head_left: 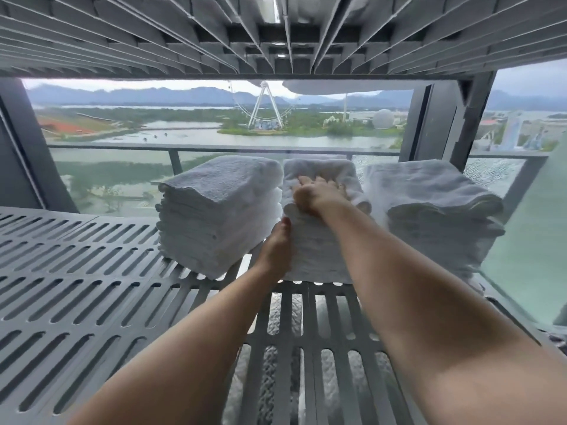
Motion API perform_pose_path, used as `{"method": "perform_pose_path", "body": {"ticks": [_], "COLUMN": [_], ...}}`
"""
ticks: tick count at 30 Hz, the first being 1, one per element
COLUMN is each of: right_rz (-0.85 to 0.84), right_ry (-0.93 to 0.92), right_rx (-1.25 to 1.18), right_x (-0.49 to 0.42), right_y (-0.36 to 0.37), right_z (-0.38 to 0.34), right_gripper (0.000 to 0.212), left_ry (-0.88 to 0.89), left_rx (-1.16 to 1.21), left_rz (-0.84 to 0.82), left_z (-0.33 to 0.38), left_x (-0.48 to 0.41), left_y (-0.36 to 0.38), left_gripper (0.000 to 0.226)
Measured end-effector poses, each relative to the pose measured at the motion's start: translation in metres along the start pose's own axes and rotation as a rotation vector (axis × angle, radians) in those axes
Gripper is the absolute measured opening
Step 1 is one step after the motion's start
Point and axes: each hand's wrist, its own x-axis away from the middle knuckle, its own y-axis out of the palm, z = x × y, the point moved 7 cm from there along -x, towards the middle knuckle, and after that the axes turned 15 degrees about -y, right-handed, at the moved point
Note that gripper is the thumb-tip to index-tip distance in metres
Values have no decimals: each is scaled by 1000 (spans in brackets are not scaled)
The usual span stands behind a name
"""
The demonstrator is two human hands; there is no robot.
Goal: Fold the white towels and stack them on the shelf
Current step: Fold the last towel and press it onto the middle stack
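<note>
Three stacks of folded white terry towels (pixel 221 210) line the grey slatted plastic shelf's (pixel 92 271) back edge. The right hand (pixel 316 194) lies flat atop the middle stack (pixel 316 250). The left hand (pixel 277 250) touches its side, fingers hidden, grip unclear.

Both bare forearms reach forward side by side, the left forearm (pixel 184 348) lower and the right forearm (pixel 414 286) higher, its wrist straight. The right hand (pixel 316 194) lies palm down, its fingers (pixel 320 180) straight, slightly spread and pointing away from the body, with the knuckles just behind the fingertips. The left hand (pixel 277 250) sits below and short of the right fingertips, just left of the right wrist, turned on edge with its thumb (pixel 287 223) straight and pointing up; its other fingers are mostly hidden behind the hand.
</note>
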Motion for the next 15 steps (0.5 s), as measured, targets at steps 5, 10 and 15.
{"method": "perform_pose_path", "body": {"ticks": [5,10,15], "right_rz": [103,665,829], "right_ry": [-47,-162,-260], "right_rx": [14,185,281], "right_x": [8,64,97], "right_y": [-6,-27,6], "right_z": [-4,-14,-14], "right_gripper": [61,51,45], "left_ry": [106,9,-9], "left_rx": [-103,85,126], "left_rz": [-30,21,5], "left_z": [11,2,0], "left_x": [16,7,7], "left_y": [4,0,9], "left_gripper": [79,59,69]}}
